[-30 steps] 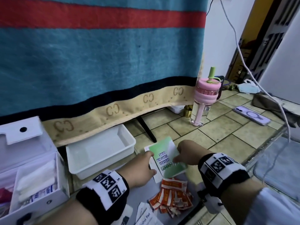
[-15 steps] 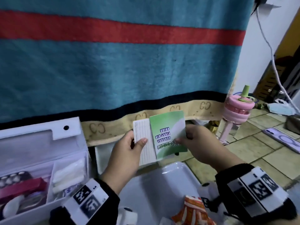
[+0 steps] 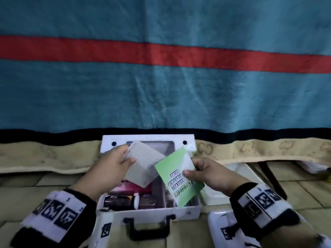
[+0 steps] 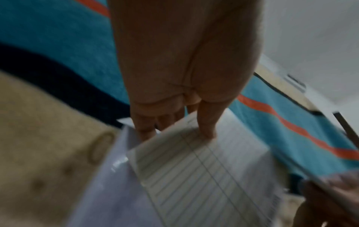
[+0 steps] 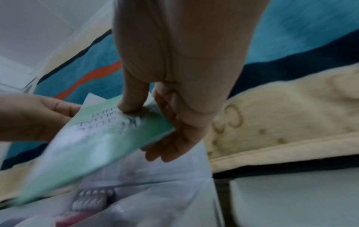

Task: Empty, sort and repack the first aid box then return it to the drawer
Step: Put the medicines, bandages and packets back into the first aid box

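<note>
The white first aid box (image 3: 154, 212) stands open in the middle of the counter, its lid (image 3: 148, 140) upright at the back and its black handle toward me. Inside lie pink packets, a dark bottle and a blister pack (image 5: 91, 198). Above the box my left hand (image 3: 128, 155) pinches a white lined card (image 3: 145, 167), also in the left wrist view as the lined card (image 4: 204, 176) under the left hand (image 4: 174, 130). My right hand (image 3: 190, 169) pinches a green first aid booklet (image 3: 175, 183) by its edge. In the right wrist view the right hand (image 5: 149, 130) holds the booklet (image 5: 93, 145) tilted.
A teal blanket (image 3: 161, 90) with a red stripe and a beige hem hangs right behind the box. One white tray (image 3: 238, 178) sits to the right of the box, and another white tray (image 3: 220, 228) lies at the near right. The counter is tiled.
Both hands carried the card and booklet left, from over the tray to above the open box. The two papers, held together before, are now apart and tilted.
</note>
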The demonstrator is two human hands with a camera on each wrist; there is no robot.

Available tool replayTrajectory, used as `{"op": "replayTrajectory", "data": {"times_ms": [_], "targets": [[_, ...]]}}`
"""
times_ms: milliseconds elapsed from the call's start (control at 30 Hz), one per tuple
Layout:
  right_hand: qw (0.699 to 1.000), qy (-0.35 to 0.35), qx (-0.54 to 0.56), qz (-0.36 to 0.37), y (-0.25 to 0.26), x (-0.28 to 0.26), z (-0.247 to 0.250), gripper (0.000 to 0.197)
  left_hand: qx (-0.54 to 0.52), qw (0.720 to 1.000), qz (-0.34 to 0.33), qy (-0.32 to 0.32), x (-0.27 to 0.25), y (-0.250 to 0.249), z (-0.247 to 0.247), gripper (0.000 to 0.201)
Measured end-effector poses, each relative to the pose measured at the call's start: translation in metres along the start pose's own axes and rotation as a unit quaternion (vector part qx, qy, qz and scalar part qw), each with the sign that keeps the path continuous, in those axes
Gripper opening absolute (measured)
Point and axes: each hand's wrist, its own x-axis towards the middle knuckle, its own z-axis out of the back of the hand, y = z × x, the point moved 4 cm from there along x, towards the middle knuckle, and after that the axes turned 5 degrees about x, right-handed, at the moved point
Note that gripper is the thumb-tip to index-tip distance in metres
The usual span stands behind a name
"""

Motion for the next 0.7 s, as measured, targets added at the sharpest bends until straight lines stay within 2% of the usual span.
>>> {"op": "replayTrajectory", "data": {"times_ms": [100, 133, 167, 200, 267, 400, 533, 633, 700], "targets": [[0.996, -0.031, -0.082, 0.023, 0.009, 0.026, -0.022, 0.008, 0.102, 0.989, -0.071, 0.075, 0.001, 0.016, 0.01, 0.025], [0.994, -0.059, -0.088, 0.04, 0.014, 0.031, -0.024, 0.009, 0.114, 0.985, -0.089, 0.097, -0.001, 0.017, 0.01, 0.023], [0.99, -0.091, -0.086, 0.058, 0.021, 0.035, -0.024, 0.011, 0.119, 0.982, -0.097, 0.11, -0.005, 0.016, 0.011, 0.013], [0.987, -0.119, -0.077, 0.08, 0.027, 0.037, -0.023, 0.012, 0.116, 0.98, -0.121, 0.105, -0.009, 0.013, 0.013, 0.002], [0.976, -0.17, -0.05, 0.124, 0.039, 0.039, -0.022, 0.015, 0.094, 0.977, -0.177, 0.072, -0.012, 0.015, 0.018, 0.022], [0.954, -0.241, 0.025, 0.178, 0.061, 0.049, -0.024, 0.017, 0.142, 0.959, -0.229, 0.09, -0.007, 0.026, 0.023, 0.023], [0.943, -0.224, 0.162, 0.185, 0.072, 0.072, -0.042, 0.018, 0.16, 0.973, -0.155, 0.067, 0.003, 0.039, 0.038, 0.005], [0.939, -0.223, 0.164, 0.203, 0.077, 0.087, -0.066, 0.015, 0.199, 0.967, -0.15, 0.059, 0.009, 0.049, 0.043, 0.004], [0.932, -0.248, 0.157, 0.212, 0.078, 0.094, -0.077, 0.016, 0.207, 0.966, -0.149, 0.044, 0.01, 0.054, 0.043, 0.008]]}}
